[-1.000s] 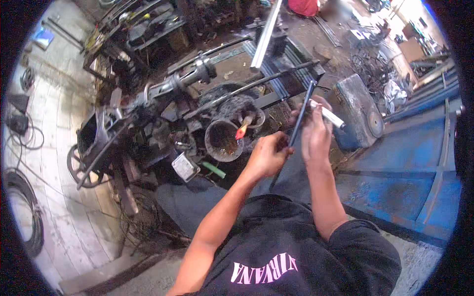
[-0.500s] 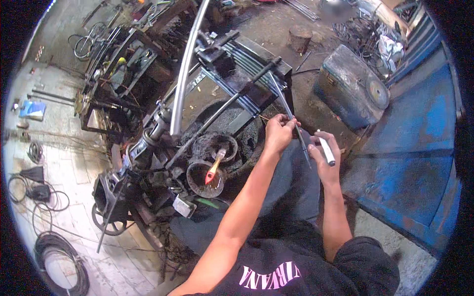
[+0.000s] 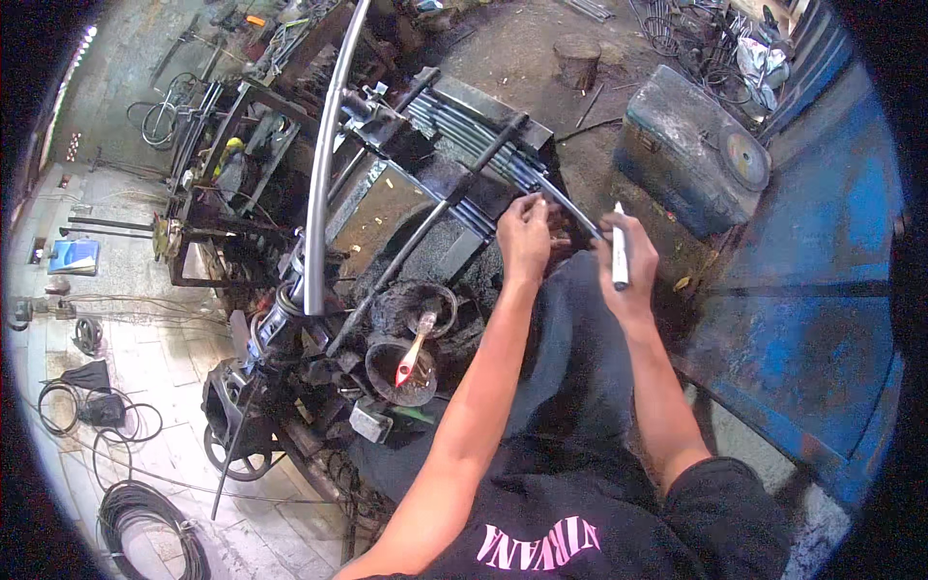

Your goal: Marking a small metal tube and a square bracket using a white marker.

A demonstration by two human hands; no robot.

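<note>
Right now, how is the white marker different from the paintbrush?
The marker is white with a dark end, while the paintbrush has a yellowish and red handle. The marker is in the person's right hand, while no hand touches the paintbrush. In the picture, the marker runs almost straight up and down, while the paintbrush slants. Both are long, slim things.

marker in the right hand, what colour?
The marker is white with a black lower end; shows best in the head view.
</note>
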